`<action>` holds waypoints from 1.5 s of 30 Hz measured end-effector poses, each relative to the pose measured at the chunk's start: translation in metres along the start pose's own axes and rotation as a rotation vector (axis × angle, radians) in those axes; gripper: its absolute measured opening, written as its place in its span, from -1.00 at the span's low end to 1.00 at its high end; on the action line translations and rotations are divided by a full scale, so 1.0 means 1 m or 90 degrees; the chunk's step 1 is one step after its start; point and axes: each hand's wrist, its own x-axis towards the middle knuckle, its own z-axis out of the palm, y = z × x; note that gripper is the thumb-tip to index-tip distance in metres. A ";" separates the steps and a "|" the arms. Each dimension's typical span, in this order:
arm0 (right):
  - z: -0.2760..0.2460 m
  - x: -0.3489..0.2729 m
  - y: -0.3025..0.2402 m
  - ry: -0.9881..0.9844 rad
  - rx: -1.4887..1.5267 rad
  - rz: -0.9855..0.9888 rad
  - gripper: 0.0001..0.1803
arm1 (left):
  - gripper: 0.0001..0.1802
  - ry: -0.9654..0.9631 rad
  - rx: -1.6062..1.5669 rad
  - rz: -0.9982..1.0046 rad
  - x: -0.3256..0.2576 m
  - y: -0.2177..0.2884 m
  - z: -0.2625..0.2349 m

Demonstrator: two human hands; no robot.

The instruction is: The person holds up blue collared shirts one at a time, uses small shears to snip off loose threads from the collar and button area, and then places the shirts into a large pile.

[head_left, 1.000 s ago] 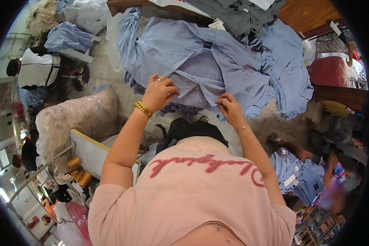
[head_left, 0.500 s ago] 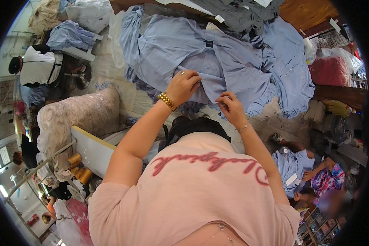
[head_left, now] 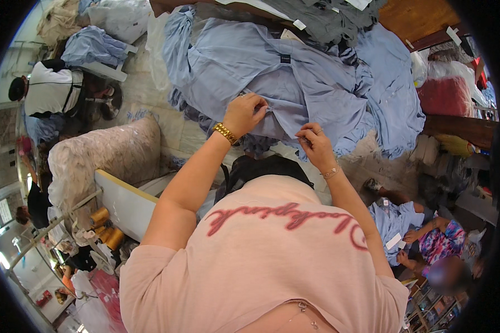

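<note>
A light blue shirt (head_left: 272, 72) lies spread over a pile of similar blue garments on the table in front of me. My left hand (head_left: 245, 112), with a gold bracelet at the wrist, pinches a fold of the shirt's lower edge. My right hand (head_left: 315, 145), wearing a thin bracelet and a ring, grips the same edge a little to the right and nearer to me. Both arms reach forward over my pink top.
Grey garments (head_left: 328, 19) lie at the table's far side. A wrapped fabric roll (head_left: 103, 158) and thread cones (head_left: 103, 222) sit at my left. A person in white (head_left: 53, 94) sits far left; another in a patterned top (head_left: 441, 241) handles blue cloth at lower right.
My left hand has moved rightward along the shirt's edge, closer to my right hand, which stayed on the fabric. The view has shifted slightly.
</note>
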 end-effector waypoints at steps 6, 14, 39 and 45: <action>0.009 0.015 -0.006 0.045 -0.005 -0.015 -0.84 | -0.79 0.017 0.044 0.137 -0.007 -0.010 -0.003; 0.045 0.073 -0.012 0.073 -0.111 -0.036 -0.83 | -0.49 0.069 0.109 0.111 0.002 0.010 -0.003; 0.024 0.081 -0.027 0.067 0.256 0.292 -0.86 | -0.84 -0.040 -0.015 0.062 0.012 -0.001 -0.004; 0.028 0.085 -0.029 0.090 0.273 0.286 -0.85 | -0.83 -0.065 0.020 0.043 0.016 -0.002 -0.003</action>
